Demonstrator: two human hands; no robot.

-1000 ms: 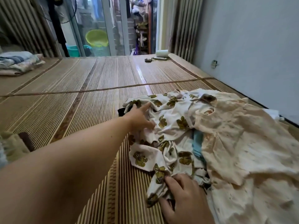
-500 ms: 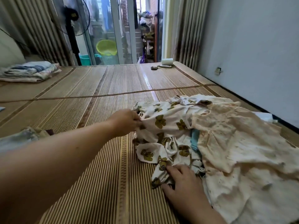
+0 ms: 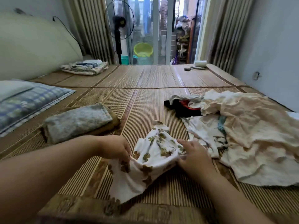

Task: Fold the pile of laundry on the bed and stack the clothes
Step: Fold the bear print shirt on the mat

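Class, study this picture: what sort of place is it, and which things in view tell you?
Most likely a home bedroom: a pillow lies on a mat-covered bed, unfolded laundry is heaped on it, and curtains frame a glass door.

Garment [image 3: 153, 160] between left hand [image 3: 116, 149], right hand [image 3: 194, 158]

Standing fan [image 3: 119, 21], yellow basin [image 3: 143, 49], checked pillow [image 3: 30, 101], striped curtains [image 3: 221, 29]
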